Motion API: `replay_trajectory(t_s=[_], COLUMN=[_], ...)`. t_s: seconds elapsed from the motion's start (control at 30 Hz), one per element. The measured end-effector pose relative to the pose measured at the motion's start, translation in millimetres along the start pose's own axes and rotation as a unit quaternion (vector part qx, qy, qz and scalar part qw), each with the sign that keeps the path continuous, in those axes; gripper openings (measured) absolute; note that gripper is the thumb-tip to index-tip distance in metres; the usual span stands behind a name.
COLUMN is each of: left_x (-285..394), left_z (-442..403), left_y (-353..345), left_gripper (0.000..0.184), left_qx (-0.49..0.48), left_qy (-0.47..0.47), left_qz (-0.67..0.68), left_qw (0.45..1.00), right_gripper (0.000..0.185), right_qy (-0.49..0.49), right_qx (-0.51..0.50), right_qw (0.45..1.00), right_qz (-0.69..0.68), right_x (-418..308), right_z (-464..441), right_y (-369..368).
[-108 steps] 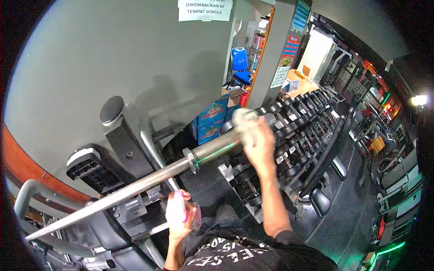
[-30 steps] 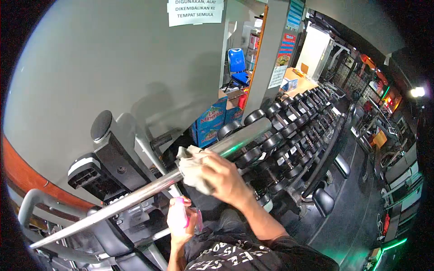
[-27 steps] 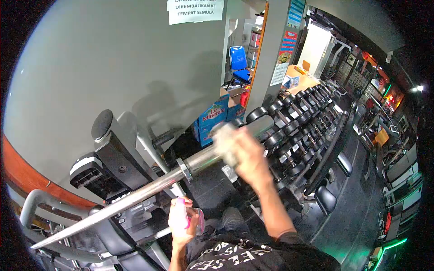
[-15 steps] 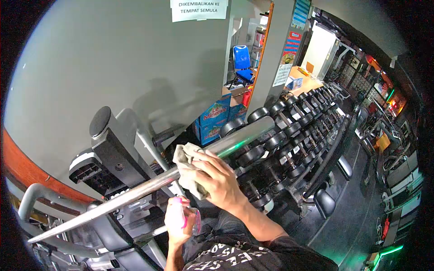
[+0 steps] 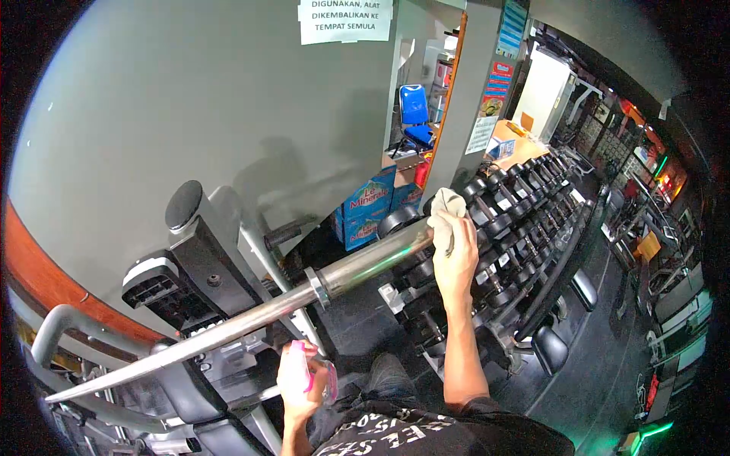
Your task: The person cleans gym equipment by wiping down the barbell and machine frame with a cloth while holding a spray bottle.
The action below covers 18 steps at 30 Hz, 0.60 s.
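Observation:
A long metal barbell bar (image 5: 228, 328) runs diagonally from the lower left to the centre, with a collar ring (image 5: 318, 288) near its thick sleeve (image 5: 372, 261). My right hand (image 5: 458, 254) grips a light grey cloth (image 5: 447, 209) against the far right end of the sleeve, covering that end. Below the bar, my left hand (image 5: 299, 380) is wrapped round a spray bottle (image 5: 330, 381) with a pink trigger head, apart from the bar.
Racks of dumbbells (image 5: 498, 226) stand at the right. Blue boxes (image 5: 368, 209) and a blue chair (image 5: 414, 114) are beyond the bar. Black gym machine parts (image 5: 213, 266) stand beneath and behind the bar at left, near the grey wall (image 5: 190, 99).
My right hand has moved with the cloth from the collar area up and right to the sleeve's end, uncovering the collar. My left hand still holds the bottle in nearly the same place.

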<state>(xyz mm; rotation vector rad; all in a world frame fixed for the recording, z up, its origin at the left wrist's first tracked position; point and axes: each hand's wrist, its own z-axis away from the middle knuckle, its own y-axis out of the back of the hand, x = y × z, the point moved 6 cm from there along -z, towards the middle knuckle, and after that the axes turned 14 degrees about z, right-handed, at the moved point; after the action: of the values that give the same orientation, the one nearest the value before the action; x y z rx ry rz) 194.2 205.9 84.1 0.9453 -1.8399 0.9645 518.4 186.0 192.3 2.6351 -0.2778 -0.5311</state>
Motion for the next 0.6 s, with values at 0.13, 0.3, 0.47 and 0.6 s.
replay_trajectory(t_s=[0.13, 0.3, 0.47, 0.6], left_x=[4.4, -19.4, -9.3, -5.2], left_z=[-2.9, -2.0, -10.9, -13.3], left_y=[-2.6, -0.6, -11.8, -10.9], left_gripper=[0.034, 0.036, 0.033, 0.032], left_qx=[-0.043, -0.010, -0.023, -0.015], left_qy=[-0.050, 0.060, 0.023, 0.016], left_qz=[-0.056, -0.006, -0.008, -0.011], left_qw=[0.996, 0.998, 0.999, 1.000], right_gripper=[0.032, 0.023, 0.019, 0.039], right_qy=[-0.039, -0.052, -0.025, 0.002], right_qx=[-0.011, -0.096, -0.183, -0.080], right_qw=[0.998, 0.954, 0.971, 0.997], right_qz=[-0.042, -0.279, -0.152, 0.006], right_x=[-12.5, -34.3, -20.8, -22.2], right_z=[8.5, 9.7, -18.6, -32.4], right_y=[8.6, 20.0, 6.1, 13.9])
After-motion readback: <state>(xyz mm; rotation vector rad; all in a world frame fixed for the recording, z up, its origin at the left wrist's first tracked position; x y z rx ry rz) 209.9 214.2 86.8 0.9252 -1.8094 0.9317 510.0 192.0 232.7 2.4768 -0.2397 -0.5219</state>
